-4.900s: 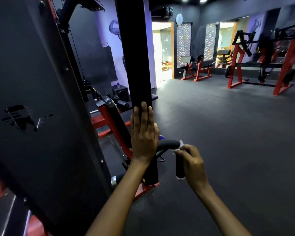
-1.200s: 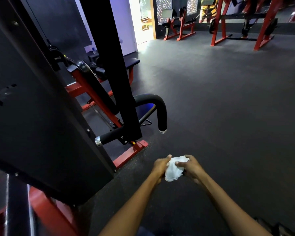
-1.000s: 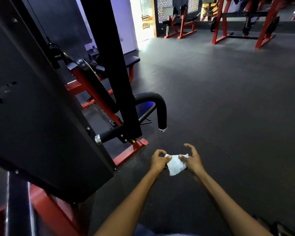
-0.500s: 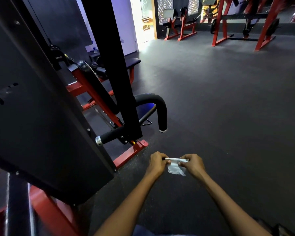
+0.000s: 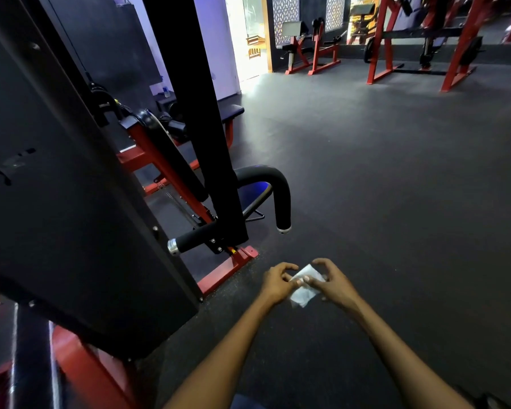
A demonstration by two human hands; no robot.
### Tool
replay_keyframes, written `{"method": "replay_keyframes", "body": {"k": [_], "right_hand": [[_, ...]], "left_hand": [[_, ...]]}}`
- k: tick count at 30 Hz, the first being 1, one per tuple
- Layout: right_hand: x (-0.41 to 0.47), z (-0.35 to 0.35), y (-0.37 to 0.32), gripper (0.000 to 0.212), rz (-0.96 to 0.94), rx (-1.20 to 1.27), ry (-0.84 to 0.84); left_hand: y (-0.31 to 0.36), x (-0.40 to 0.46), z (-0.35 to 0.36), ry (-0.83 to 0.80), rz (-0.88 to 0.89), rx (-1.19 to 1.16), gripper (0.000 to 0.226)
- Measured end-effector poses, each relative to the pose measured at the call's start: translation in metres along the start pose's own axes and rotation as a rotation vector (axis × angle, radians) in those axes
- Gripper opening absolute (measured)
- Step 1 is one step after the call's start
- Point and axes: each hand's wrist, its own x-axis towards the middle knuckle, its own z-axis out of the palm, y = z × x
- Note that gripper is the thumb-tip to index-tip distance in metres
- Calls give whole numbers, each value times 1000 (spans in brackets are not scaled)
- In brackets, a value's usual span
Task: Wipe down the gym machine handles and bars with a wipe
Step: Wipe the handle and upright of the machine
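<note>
1. Both hands are low in the middle of the view, above the dark floor [image 5: 396,187], with a white wipe [image 5: 305,286] held between them.
2. The left hand [image 5: 276,283] pinches the wipe's left edge with curled fingers.
3. The right hand [image 5: 331,283] pinches its right side, thumb on top, other fingers arched over.
4. The wipe is partly unfolded and hangs down a little.
5. The curved handle [image 5: 279,191] and the straight handle [image 5: 194,239] of the machine [image 5: 71,202] are up and left of the hands, well apart from the wipe.
</note>
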Motion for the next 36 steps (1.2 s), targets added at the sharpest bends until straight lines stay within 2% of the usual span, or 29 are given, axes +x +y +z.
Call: {"method": "replay_keyframes", "body": {"k": [1,3,5,8,10,15,16,18,21,25,26,28,30,31,33,36], "right_hand": [[-1,-1,-2,47,92,132,-59],[-2,2,-1,53,251,411,-122],[0,6,4,49,293,584,-32],[2,12,4,36,242,657,111],[1,14,0,26,175,629,116],[0,15,-1,23,139,545,36],[2,14,0,24,118,517,26],[6,14,3,42,80,381,-5],[11,18,6,51,44,101,10],[13,17,7,17,-100,-200,110],[13,15,6,11,-134,-210,108],[13,11,5,12,-184,-172,78],[14,11,5,12,-188,-67,30],[14,12,5,10,-163,-4,39],[16,12,3,12,-129,78,168],[22,6,-13,15,-152,50,384]], "left_hand": [[0,-1,0,12,-25,-71,34],[-2,-3,0,-7,-86,-253,28],[-2,-5,2,17,-148,-423,22],[-6,-8,7,97,-151,-463,18],[-9,-8,8,117,-101,-418,21],[-9,-12,3,94,13,-265,25],[-10,-12,2,91,19,-242,33],[-8,-13,1,105,24,-174,44],[-3,-14,1,169,76,-28,34],[-1,-13,-2,236,72,-8,15],[-2,-12,-3,208,69,-32,14],[-2,-11,-4,152,79,-64,11],[-1,-11,-5,163,96,-102,12],[1,-11,-6,197,113,-122,13],[7,-13,-9,335,176,-117,13],[19,-17,-20,676,384,70,25]]}}
